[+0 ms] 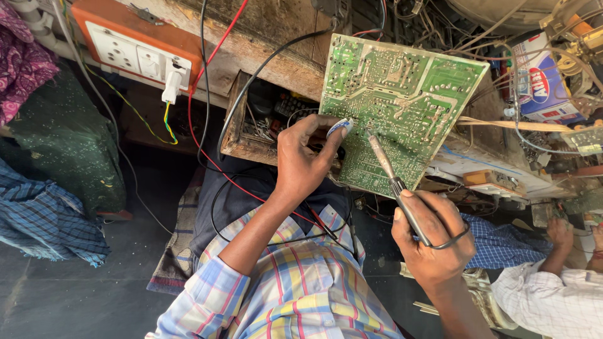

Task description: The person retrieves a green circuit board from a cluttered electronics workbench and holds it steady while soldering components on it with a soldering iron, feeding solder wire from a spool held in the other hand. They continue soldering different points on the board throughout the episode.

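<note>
Where wooden bench (276,47) stands cluttered, dark floor (75,295) below.

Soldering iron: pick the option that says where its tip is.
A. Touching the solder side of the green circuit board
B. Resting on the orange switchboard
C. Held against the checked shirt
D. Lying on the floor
A. The right hand grips the soldering iron with its tip meeting the green circuit board, while the left hand pinches a small blue-and-white object at the board's edge.
</note>
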The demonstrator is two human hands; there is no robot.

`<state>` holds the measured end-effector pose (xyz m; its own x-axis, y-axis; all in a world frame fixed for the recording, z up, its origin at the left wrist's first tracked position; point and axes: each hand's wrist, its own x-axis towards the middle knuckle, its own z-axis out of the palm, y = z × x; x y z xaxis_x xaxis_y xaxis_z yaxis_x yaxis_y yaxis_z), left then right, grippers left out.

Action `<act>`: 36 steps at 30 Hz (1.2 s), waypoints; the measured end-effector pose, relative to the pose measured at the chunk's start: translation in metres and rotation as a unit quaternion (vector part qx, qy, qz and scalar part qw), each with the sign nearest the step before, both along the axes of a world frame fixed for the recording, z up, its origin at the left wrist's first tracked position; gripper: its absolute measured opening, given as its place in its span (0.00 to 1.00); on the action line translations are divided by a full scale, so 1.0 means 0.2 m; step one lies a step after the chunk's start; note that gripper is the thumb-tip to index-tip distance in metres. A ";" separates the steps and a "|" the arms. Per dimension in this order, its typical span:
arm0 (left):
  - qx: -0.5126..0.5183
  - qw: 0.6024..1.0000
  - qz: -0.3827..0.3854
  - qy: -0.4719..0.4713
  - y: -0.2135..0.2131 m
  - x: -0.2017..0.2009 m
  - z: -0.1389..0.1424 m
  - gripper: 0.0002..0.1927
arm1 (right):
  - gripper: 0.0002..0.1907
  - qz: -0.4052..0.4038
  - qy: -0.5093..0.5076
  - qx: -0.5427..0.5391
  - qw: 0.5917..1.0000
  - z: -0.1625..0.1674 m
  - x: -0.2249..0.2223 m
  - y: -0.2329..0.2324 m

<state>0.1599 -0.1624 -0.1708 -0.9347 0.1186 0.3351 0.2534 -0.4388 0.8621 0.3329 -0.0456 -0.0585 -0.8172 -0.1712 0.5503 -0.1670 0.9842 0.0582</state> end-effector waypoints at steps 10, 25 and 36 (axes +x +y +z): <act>-0.011 0.999 0.023 0.021 0.00 0.00 0.00 0.06 | 0.15 0.003 0.003 -0.001 1.000 -0.01 0.00 0.01; -0.006 1.000 0.016 0.006 0.00 0.00 0.01 0.06 | 0.16 -0.004 0.000 0.005 1.000 -0.02 -0.01 0.02; -0.006 1.000 0.018 0.011 0.00 0.00 0.00 0.06 | 0.17 -0.005 0.010 0.038 0.999 -0.05 -0.02 0.00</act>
